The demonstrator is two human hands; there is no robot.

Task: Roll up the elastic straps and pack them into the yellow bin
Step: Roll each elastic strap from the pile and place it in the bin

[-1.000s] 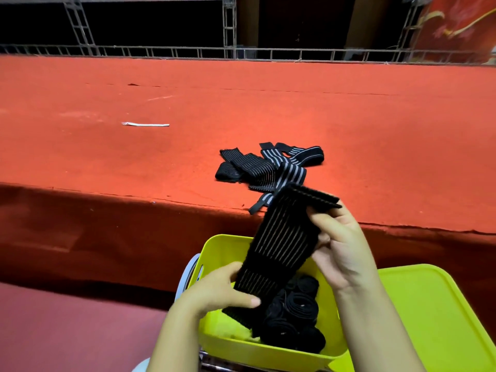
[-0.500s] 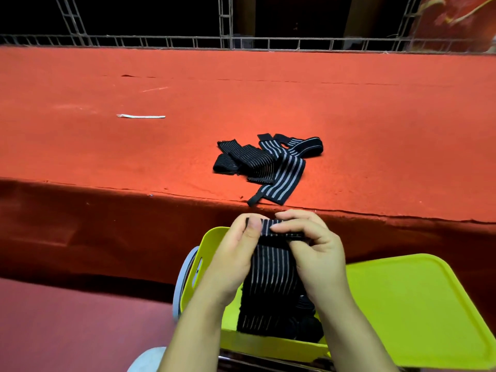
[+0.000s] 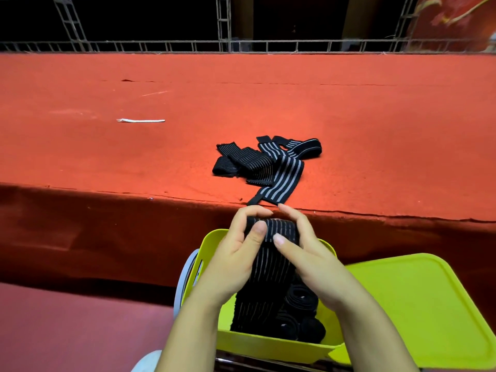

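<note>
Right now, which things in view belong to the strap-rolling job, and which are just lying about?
Job:
- black striped elastic strap gripped by left hand and right hand
- yellow plastic bin holding rolled black straps
- loose strap pile on red carpet

Lying about:
- white strip
- yellow lid

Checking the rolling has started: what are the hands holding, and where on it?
Both the left hand and right hand grip the top, rolled end of a striped elastic strap.

Striped black strap draped into yellow bin.
</note>
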